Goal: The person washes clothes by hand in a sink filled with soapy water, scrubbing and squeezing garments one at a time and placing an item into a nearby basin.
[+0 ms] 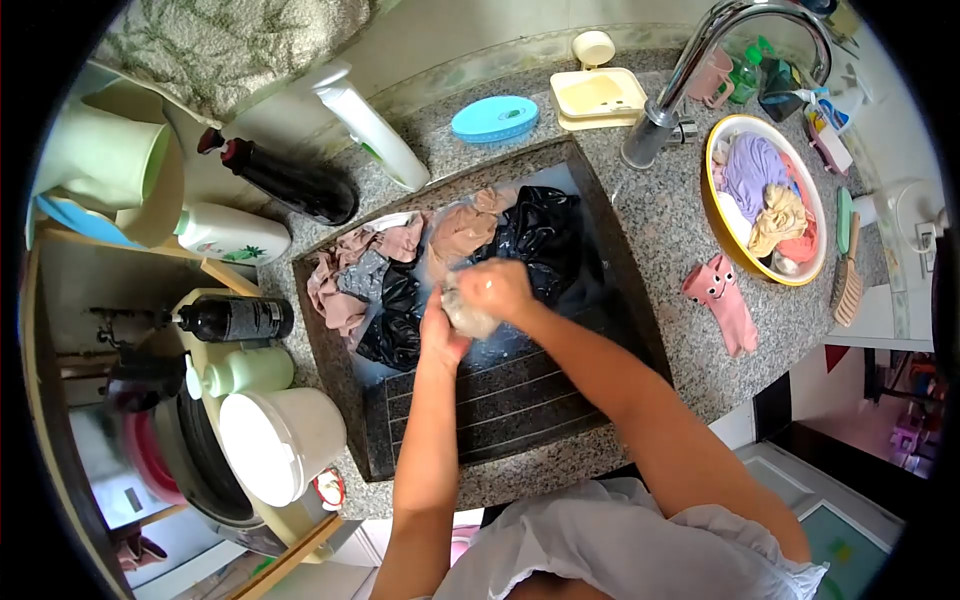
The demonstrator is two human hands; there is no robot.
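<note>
A dark sink (630, 280) sets the edges of the working space, its walls standing well apart on either side of both hands, with room over the ribbed slab (520, 400) on the near side, which the forearms cross. To the person's right, the granite counter (685, 225) shows between the sink and a yellow-rimmed basin (711, 205); a pink sock (725, 300) lies on that strip. The far edge is tighter, lined by a blue oval box (495, 120), a cream soap dish (560, 118) and the base of the faucet (650, 140), while a white bucket (285, 445) crowds the near left corner. The sink holds cloudy water with black garments (545, 240), a tan garment (465, 225) and pink clothing (340, 285) in it; the basin holds a heap of lavender, tan and coral cloth. What the bucket contains cannot be told. The pale cloth (470, 318) is over the middle of the sink, bunched between the hands: the left hand (440, 330) is wrapped around its left side, and the right hand (497, 288), blurred, is clenched on its upper end. The wad slants slightly, upper end toward the faucet wall, lower end toward the slab; its long axis is partly hidden by the fingers.
</note>
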